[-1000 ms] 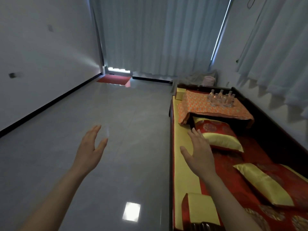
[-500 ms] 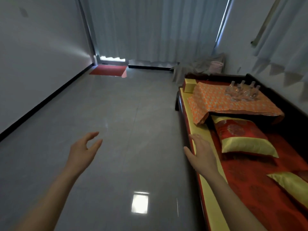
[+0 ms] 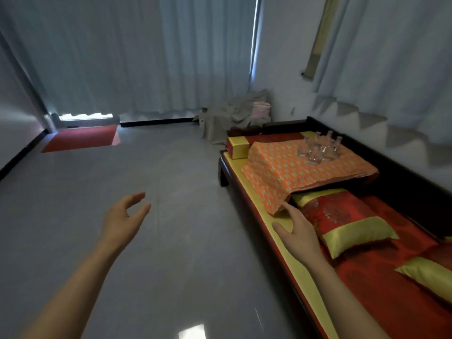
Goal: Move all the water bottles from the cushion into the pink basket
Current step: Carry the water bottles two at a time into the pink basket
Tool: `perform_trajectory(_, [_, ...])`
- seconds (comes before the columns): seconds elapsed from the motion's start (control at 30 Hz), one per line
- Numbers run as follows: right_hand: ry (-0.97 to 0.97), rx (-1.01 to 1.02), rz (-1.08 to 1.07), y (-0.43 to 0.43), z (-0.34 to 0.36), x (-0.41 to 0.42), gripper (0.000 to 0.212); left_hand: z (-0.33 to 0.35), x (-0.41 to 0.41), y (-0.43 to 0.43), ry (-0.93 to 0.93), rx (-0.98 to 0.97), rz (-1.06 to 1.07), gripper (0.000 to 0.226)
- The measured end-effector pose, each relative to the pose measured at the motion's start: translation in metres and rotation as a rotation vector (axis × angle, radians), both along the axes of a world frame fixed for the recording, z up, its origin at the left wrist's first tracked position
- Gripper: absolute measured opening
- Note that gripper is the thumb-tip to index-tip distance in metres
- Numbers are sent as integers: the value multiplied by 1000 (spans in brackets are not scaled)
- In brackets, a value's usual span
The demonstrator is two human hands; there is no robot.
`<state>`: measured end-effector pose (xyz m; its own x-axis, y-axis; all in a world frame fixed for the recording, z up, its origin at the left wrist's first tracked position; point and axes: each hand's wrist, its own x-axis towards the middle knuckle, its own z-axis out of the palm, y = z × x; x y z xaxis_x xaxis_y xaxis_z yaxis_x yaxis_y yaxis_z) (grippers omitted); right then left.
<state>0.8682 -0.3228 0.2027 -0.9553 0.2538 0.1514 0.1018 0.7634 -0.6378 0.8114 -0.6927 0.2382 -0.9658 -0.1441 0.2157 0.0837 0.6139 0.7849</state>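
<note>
Water bottles (image 3: 319, 149) stand clustered on the orange cushion (image 3: 288, 179). Left hand (image 3: 122, 221) and right hand (image 3: 297, 231): fingers relaxed and spread, both empty.

Left hand (image 3: 123, 217) outstretched, fingers (image 3: 137, 196) relaxed, right hand (image 3: 297, 232) spread

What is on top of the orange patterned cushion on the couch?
A cluster of clear water bottles stands on the orange cushion. They overlap, so the count is unclear. Whatever lies beneath it is hidden.
</note>
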Motion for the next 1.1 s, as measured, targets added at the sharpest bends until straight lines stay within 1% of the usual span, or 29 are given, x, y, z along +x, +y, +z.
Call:
perform_trajectory(0.2, [36,-23,-172,21,-1,-89,60,-10,-165,48,7,39,-225,36])
perform_trajectory(0.3, [52,-16,-229,41,-6,-137,62,-13,-237,82,-1,115,-271,36])
perform_trajectory(0.4, [59,-59,-326,67,-10,-198,62,-12,-313,121,-39,169,-346,35])
perform_trajectory(0.5, [86,-85,-369,89,-11,-266,61,-4,-389,148,-26,128,-432,37])
perform_trajectory(0.57, [105,-90,-398,100,-9,-307,58,0,-432,156,-17,142,-440,36])
perform_trajectory(0.7, [115,-236,-454,110,-17,-380,52,-13,-508,173,-108,253,-438,34])
perform_trajectory(0.83, [165,-301,-521,138,-26,-459,52,-20,-603,216,-145,262,-508,34])
perform_trajectory(0.9, [199,-345,-618,152,-34,-491,51,-25,-651,243,-166,270,-586,32])
perform_trajectory(1.03, [289,-540,-766,175,-39,-540,40,-22,-730,304,-178,287,-776,30])
perform_trajectory(1.1, [319,-595,-847,187,-36,-557,38,-24,-763,338,-200,284,-833,31])
